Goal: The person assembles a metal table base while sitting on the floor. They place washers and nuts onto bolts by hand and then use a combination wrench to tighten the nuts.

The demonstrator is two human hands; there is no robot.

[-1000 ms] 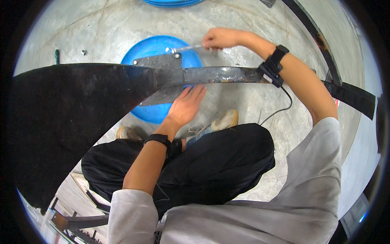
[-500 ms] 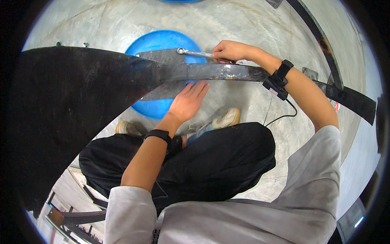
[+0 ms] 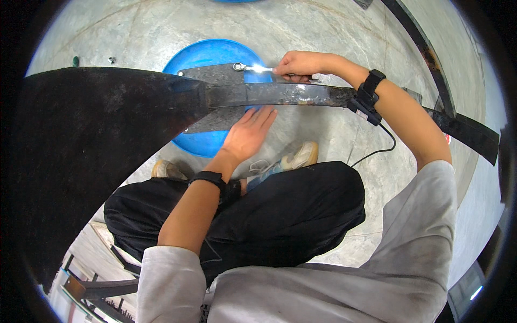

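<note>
My right hand (image 3: 302, 64) is closed round the shaft of a silver combination wrench (image 3: 252, 68), just beyond a curved black metal bar (image 3: 231, 96). The wrench's ring end sits at the corner of a dark metal plate (image 3: 212, 74) under the bar; whether a bolt head is inside it I cannot tell. On the near side, my left hand (image 3: 246, 133) lies with fingers stretched out, their tips by the bar and the plate's edge. A blue round drum or stool top (image 3: 202, 54) is beneath the plate.
A large black curved panel (image 3: 102, 118) joins the bar and fills the left side. Another curved black bar (image 3: 423, 46) stands at the right. A small green object (image 3: 75, 61) and a bolt or nut (image 3: 111, 60) lie on the concrete floor (image 3: 323, 32).
My right hand has shifted slightly left and away from me, still on the wrench, whose shaft now catches a bright glint. My left hand has stayed in place.
</note>
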